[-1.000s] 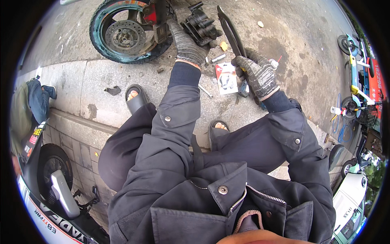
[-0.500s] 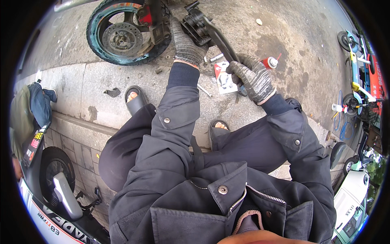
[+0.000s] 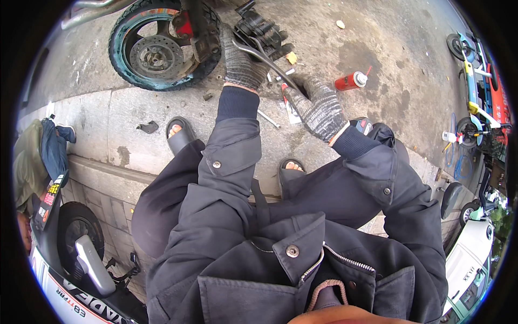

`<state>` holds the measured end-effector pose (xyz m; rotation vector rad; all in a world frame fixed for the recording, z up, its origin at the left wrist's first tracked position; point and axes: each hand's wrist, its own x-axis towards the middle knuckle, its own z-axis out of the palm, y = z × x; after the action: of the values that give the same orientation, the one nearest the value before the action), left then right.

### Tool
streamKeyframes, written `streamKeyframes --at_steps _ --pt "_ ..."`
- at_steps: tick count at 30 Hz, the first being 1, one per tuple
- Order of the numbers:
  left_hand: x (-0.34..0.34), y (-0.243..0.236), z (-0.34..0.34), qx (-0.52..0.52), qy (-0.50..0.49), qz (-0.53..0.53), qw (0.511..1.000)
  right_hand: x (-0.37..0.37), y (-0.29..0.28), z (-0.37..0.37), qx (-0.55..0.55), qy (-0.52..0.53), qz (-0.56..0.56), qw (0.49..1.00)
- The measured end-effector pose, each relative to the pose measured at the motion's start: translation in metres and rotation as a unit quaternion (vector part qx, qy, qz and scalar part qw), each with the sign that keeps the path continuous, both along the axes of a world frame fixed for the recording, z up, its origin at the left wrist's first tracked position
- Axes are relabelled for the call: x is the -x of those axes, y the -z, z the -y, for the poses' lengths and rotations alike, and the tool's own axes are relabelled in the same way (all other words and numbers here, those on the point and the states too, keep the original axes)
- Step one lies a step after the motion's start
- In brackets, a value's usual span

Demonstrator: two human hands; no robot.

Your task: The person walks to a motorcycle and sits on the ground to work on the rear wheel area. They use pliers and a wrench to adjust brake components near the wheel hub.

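Note:
My left hand (image 3: 244,63), in a grey knitted glove, is closed on a dark mechanical part (image 3: 263,31) that has a block-like, ridged body. From this part a long, curved dark metal arm (image 3: 275,66) runs down and to the right. My right hand (image 3: 322,109), gloved alike, is wrapped round the arm's near end. Just left of my left hand stands a wheel (image 3: 156,56) with a brake disc and bluish rim. A red and white packet (image 3: 292,114) lies on the ground, partly hidden by my right hand.
Right of my hands lies a red spray can (image 3: 349,81). A metal rod-like tool (image 3: 269,119) and a black bracket (image 3: 147,127) are on the paving. A person (image 3: 40,156) is at far left, beyond a parked scooter (image 3: 81,270). More vehicles line the right side.
The arm has turned, so its narrow edge now shows. My right hand has moved left and slightly down with it; a yellow piece beside the part and more of the spray can have come into view.

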<state>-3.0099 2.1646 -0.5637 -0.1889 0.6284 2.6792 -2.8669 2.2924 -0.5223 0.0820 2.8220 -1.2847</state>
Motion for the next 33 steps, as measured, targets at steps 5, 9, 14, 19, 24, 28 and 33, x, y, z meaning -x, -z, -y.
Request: streamKeyframes --at_steps 5,9,14,19,24,28,33 --pt "0.001 0.006 0.001 -0.037 0.035 -0.056 0.997 -0.004 -0.001 0.003 0.036 -0.006 0.009 0.999" --pt "-0.004 0.002 0.003 0.057 0.000 -0.056 0.997 -0.003 0.001 0.009 0.083 0.014 0.046 0.995" --pt "-0.004 0.002 0.011 0.043 -0.002 -0.052 0.998 0.003 0.001 0.020 0.189 -0.001 0.137 0.972" --pt "0.002 0.010 0.020 -0.093 0.028 -0.079 0.992 0.010 -0.016 0.012 0.259 0.020 0.210 0.942" --pt "0.006 0.012 0.019 -0.115 0.077 -0.118 0.983 0.019 -0.030 -0.007 0.192 0.019 0.197 0.961" --pt "0.004 0.014 0.009 0.011 -0.006 -0.079 0.997 0.018 -0.024 -0.004 0.124 0.014 0.162 0.979" --pt "0.009 0.014 0.013 -0.135 -0.001 -0.033 0.990 0.014 -0.020 0.006 0.050 -0.008 0.129 0.990"
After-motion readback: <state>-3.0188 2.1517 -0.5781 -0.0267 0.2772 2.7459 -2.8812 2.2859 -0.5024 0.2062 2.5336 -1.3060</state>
